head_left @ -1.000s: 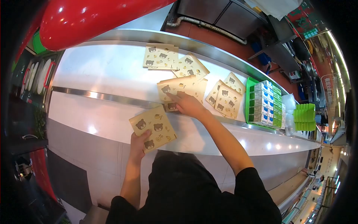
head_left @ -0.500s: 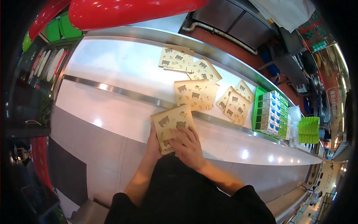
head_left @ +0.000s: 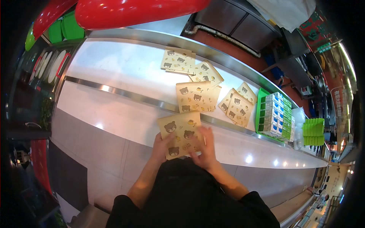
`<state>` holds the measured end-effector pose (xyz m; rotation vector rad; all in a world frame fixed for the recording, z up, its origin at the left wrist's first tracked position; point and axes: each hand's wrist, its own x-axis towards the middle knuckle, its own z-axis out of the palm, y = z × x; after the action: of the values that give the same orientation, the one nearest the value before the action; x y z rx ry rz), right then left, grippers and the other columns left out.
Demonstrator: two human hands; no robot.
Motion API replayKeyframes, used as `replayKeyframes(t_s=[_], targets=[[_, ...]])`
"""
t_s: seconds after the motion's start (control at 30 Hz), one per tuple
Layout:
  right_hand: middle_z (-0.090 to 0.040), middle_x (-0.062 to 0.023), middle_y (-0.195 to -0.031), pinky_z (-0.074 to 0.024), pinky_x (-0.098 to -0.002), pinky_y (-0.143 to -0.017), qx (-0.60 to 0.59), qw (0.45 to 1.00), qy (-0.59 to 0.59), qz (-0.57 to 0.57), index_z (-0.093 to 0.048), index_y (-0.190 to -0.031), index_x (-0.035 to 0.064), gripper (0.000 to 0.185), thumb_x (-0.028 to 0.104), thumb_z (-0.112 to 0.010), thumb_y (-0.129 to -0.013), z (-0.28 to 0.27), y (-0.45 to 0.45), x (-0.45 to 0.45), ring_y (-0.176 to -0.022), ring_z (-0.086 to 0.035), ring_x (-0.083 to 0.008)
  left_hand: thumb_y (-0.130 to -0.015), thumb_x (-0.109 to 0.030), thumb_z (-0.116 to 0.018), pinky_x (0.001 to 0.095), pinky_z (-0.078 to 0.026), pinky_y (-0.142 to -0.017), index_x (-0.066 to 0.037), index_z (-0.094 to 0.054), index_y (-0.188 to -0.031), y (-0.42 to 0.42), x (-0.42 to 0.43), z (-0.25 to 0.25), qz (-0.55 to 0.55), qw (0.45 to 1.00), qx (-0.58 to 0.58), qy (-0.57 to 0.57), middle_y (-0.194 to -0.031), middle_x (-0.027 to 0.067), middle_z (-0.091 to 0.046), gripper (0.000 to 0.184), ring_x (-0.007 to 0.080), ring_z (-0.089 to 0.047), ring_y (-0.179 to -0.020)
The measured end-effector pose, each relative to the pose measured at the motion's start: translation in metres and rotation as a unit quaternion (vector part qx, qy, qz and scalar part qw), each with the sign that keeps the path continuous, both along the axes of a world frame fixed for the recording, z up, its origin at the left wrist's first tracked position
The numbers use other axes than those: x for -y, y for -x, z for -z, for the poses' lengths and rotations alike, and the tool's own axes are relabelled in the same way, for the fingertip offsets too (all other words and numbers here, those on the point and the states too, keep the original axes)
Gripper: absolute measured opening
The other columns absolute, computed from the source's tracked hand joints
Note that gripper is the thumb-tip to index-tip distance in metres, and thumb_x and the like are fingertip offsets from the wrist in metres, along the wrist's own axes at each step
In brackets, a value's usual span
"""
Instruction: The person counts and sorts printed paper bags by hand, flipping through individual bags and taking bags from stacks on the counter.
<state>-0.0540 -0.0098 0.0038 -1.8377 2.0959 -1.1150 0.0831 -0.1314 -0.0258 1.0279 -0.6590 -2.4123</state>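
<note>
A tan square of bear-printed wrapping paper (head_left: 181, 131) is held in front of my body at the counter's near edge; whether it is a sheet or a flat bag I cannot tell. My left hand (head_left: 161, 147) grips its left side, thumb on top and fingers hidden beneath. At the right edge, my right hand (head_left: 207, 152) is slightly blurred, with thumb and fingers apart beside the paper. Just beyond lies a stack of the same paper (head_left: 194, 95), with another stack (head_left: 176, 60) behind it and a fanned one (head_left: 239, 106) to the right.
A green tray (head_left: 262, 95) of small white, blue and green cartons (head_left: 275, 116) stands on the right of the white counter (head_left: 110, 60). Past it are stacked green containers (head_left: 313, 132). A metal strip (head_left: 121, 94) crosses the counter. A red glossy shape (head_left: 137, 13) hangs at the top.
My right hand has moved off the paper's face to its right edge and its fingers have spread. The paper has shifted slightly right, and my left thumb now lies over its front.
</note>
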Motion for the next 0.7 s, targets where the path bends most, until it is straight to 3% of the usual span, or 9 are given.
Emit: replayKeyframes(t_s=[0.1, 0.17, 0.2, 0.27, 0.37, 0.5, 0.57, 0.6, 0.7], targets=[[-0.045, -0.0217, -0.129, -0.032, -0.0482, -0.104, 0.062, 0.994, 0.006, 0.092, -0.038, -0.136, 0.0057, 0.06, 0.018, -0.063, -0.083, -0.004, 0.012, 0.0, -0.123, -0.042, -0.0374, -0.091, -0.011, -0.056, 0.0333, -0.055, -0.074, 0.003, -0.053, -0.116, -0.001, -0.006, -0.002, 0.048, 0.997, 0.019, 0.058, -0.1, 0.0123, -0.064, 0.029, 0.0187, -0.064, -0.088], [-0.048, -0.0177, -0.128, -0.0386, -0.0383, -0.1, 0.559, 0.824, 0.004, 0.092, -0.029, -0.141, 0.0057, 0.058, 0.013, -0.056, -0.09, -0.003, 0.015, 0.001, -0.12, -0.047, -0.0267, -0.09, -0.009, -0.056, 0.0312, -0.053, -0.072, 0.004, -0.055, -0.112, 0.002, -0.012, -0.01, 0.093, 0.983, 0.041, 0.153, -0.099, 0.0114, -0.064, 0.026, 0.0162, -0.063, -0.084], [-0.048, -0.0177, -0.128, -0.0386, -0.0383, -0.1, 0.558, 0.825, 0.004, 0.095, -0.029, -0.141, 0.0057, 0.058, 0.013, -0.056, -0.09, 0.0, 0.017, -0.001, -0.12, -0.047, -0.0267, -0.09, -0.009, -0.056, 0.0312, -0.053, -0.072, 0.004, -0.055, -0.112, 0.004, -0.015, -0.013, 0.095, 0.983, 0.038, 0.151, -0.099, 0.0114, -0.064, 0.026, 0.0162, -0.063, -0.084], [-0.051, -0.0136, -0.125, -0.0433, -0.0323, -0.094, 0.68, 0.725, -0.051, 0.102, -0.024, -0.142, 0.0047, 0.059, 0.006, -0.053, -0.091, 0.008, 0.022, -0.008, -0.115, -0.05, -0.018, -0.089, -0.01, -0.056, 0.0306, -0.051, -0.07, 0.006, -0.058, -0.107, 0.008, -0.021, -0.019, 0.109, 0.957, 0.067, 0.259, -0.094, 0.0119, -0.066, 0.024, 0.0154, -0.063, -0.08], [-0.052, -0.0131, -0.127, -0.0432, -0.0318, -0.095, 0.712, 0.698, -0.016, 0.077, -0.025, -0.142, 0.0036, 0.063, 0.007, -0.058, -0.088, 0.02, 0.021, -0.01, -0.115, -0.051, -0.0171, -0.088, -0.013, -0.058, 0.0311, -0.051, -0.07, 0.006, -0.058, -0.105, 0.012, -0.021, -0.05, 0.154, 0.929, 0.113, 0.317, -0.088, 0.0132, -0.067, 0.026, 0.0158, -0.064, -0.077], [-0.057, -0.0099, -0.119, -0.0478, -0.0306, -0.087, 0.686, 0.722, -0.02, 0.089, -0.032, -0.136, 0.0029, 0.057, 0.007, -0.059, -0.086, 0.019, 0.017, -0.024, -0.103, -0.058, -0.0172, -0.088, -0.013, -0.059, 0.0307, -0.051, -0.07, 0.007, -0.058, -0.105, 0.009, -0.02, -0.056, 0.172, 0.902, 0.109, 0.382, -0.085, 0.0143, -0.068, 0.027, 0.0155, -0.063, -0.077], [-0.064, -0.0073, -0.098, -0.0494, -0.0287, -0.074, 0.455, 0.867, -0.061, 0.196, -0.052, -0.114, 0.0009, 0.033, 0.008, -0.058, -0.083, -0.03, 0.008, -0.031, -0.085, -0.062, -0.0173, -0.086, -0.01, -0.061, 0.0292, -0.05, -0.069, 0.005, -0.059, -0.106, 0.003, -0.019, -0.057, 0.223, 0.906, 0.096, 0.347, -0.085, 0.0102, -0.067, 0.025, 0.0139, -0.062, -0.076], [-0.064, -0.0073, -0.098, -0.0494, -0.0287, -0.074, 0.454, 0.867, -0.061, 0.197, -0.052, -0.114, 0.0009, 0.033, 0.008, -0.058, -0.083, -0.043, 0.008, -0.04, -0.085, -0.062, -0.0173, -0.086, -0.01, -0.061, 0.0292, -0.05, -0.069, 0.005, -0.059, -0.106, 0.001, -0.023, -0.059, 0.223, 0.906, 0.094, 0.347, -0.085, 0.0102, -0.067, 0.025, 0.0139, -0.062, -0.076], [-0.06, -0.0107, -0.071, -0.0456, -0.0254, -0.06, 0.227, 0.972, -0.062, 0.019, -0.06, -0.072, 0.0014, 0.008, 0.005, -0.06, -0.079, -0.072, 0.007, -0.05, -0.066, -0.06, -0.0173, -0.083, -0.003, -0.067, 0.0259, -0.05, -0.063, -0.001, -0.062, -0.107, -0.01, -0.038, -0.047, 0.191, 0.948, -0.14, 0.212, -0.083, 0.0013, -0.063, 0.024, 0.0105, -0.059, -0.069]])
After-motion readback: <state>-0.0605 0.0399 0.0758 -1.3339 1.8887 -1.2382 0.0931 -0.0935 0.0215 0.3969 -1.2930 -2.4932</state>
